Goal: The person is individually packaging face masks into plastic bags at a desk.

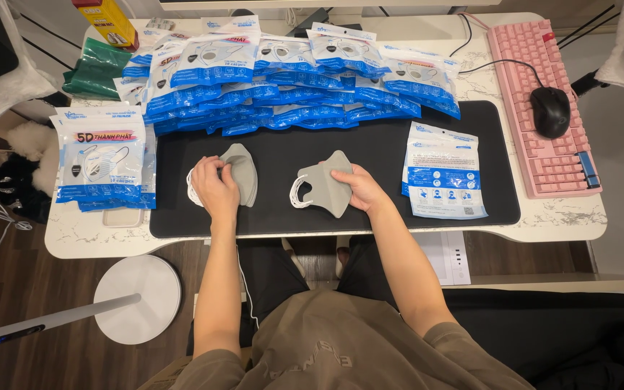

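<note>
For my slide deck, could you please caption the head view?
Left hand and right hand each hold a grey face mask on a black desk mat.

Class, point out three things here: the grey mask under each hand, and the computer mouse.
Left-hand grey mask [242,172], head view: its folded body.
Right-hand grey mask [323,189], head view: its centre panel.
Computer mouse [549,110], head view: its top.

home desk | pink keyboard [543,108] | mouse [550,110] | wood floor [30,289]

Even, bright overhead light fell on the desk [557,217]; glare streaked the glossy mask packets [290,79] along its far edge. Shadows were soft, focus sharp, and the frame's edges bowed slightly.
</note>
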